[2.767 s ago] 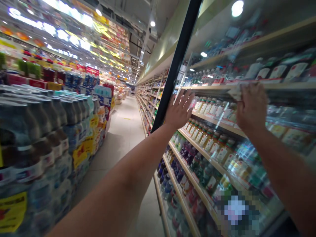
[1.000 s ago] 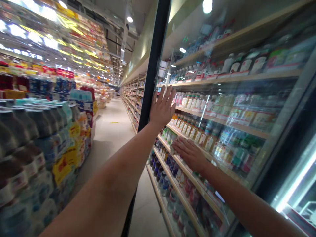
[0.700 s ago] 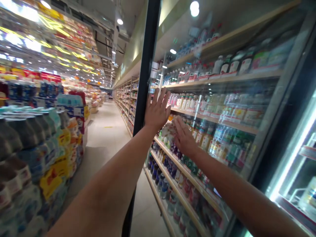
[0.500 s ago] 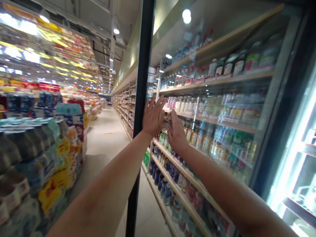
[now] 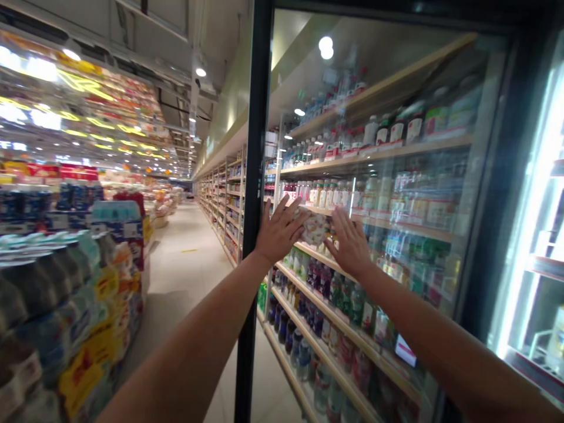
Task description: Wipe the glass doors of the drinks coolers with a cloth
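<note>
- Head view, centre: a tall glass door (image 5: 409,194) with a black edge frame (image 5: 254,194) fills the middle and right of the frame. Both hands are on its pane.
- Left hand (image 5: 277,230): released, fingers spread, palm flat on the glass just beside the black edge frame. The bare forearm runs in from the bottom left.
- Right hand (image 5: 351,244): released as well, fingers fanned upward and palm toward the glass. It is a little to the right of the left hand, with its forearm coming in from the bottom right.
- A pale crumpled cloth (image 5: 314,228) sits against the glass between the two hands, touching the left fingertips and close to the right thumb. Which hand pins it cannot be told.
- Through the pane: wooden shelves (image 5: 374,154) loaded with rows of upright bottles (image 5: 308,305). The labels are too blurred to read.
- Far right edge: a lit cooler interior (image 5: 535,235), bright white.
- Left third of the frame: stacked packs of bottled drinks (image 5: 57,294) with yellow tags, blurred.
- Centre left: a pale aisle floor (image 5: 185,276) runs back between the stacks and a long shelf run. Ceiling lights (image 5: 200,71) are above.
</note>
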Motion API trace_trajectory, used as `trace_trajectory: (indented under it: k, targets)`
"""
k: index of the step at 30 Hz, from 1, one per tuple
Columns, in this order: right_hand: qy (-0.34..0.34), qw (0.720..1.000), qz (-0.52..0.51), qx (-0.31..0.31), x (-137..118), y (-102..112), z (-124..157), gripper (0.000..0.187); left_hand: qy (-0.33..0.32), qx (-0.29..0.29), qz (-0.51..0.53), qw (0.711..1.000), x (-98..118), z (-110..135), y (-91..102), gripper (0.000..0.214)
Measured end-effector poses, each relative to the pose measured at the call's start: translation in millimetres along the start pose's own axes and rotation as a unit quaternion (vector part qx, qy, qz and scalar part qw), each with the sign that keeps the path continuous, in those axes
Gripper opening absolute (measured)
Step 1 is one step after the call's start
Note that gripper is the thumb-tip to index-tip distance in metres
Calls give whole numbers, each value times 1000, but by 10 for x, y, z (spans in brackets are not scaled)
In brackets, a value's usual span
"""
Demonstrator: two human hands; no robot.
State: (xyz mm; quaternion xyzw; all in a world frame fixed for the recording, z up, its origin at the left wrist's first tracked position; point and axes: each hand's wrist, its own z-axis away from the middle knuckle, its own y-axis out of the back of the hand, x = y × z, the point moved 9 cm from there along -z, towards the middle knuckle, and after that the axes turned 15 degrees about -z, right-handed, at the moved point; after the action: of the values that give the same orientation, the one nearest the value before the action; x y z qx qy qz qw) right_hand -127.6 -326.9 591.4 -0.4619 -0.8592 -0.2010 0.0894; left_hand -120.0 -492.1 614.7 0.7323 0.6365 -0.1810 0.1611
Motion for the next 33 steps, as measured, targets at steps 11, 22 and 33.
trace_trajectory:
  k: [11, 22, 33]
  targets:
    - [-8, 994, 105, 15, 410, 346, 834, 69, -156, 54, 52, 985, 243, 62, 143, 41]
    - [57, 993, 54, -88, 208, 34, 1270, 58, -137, -26, -61, 988, 228, -386, -5, 43]
    - [-96, 993, 50, 39, -22, 6, 1440, 70, 98, 7, 12, 995, -267, -1019, -26, 40]
